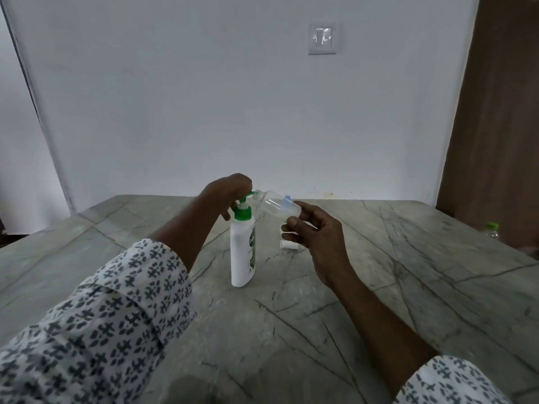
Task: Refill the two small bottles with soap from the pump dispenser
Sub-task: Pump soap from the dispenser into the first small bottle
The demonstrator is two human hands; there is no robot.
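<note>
Filling a small bottle [277, 205] at the pump dispenser [242, 252], mid-tabletop [408, 258] toward its far edge.
Your left hand [226, 189] curls over the pump head; your right hand [318, 231] grips the tilted bottle by its base, mouth at the nozzle [252, 194]. It looks nearly empty, so next press straight down, holding mouth and nozzle together, dispenser upright.

A: Is anything reading clearly on the dispenser [240, 258]?
B: Barely — its green label [253, 252] is facing sideways, and white lettering is starting with what is looking like a "D"; the rest is curving out of sight.
A: And the bottle [277, 204]?
B: A blue mark [287, 197] is showing — too blurred to read.
</note>
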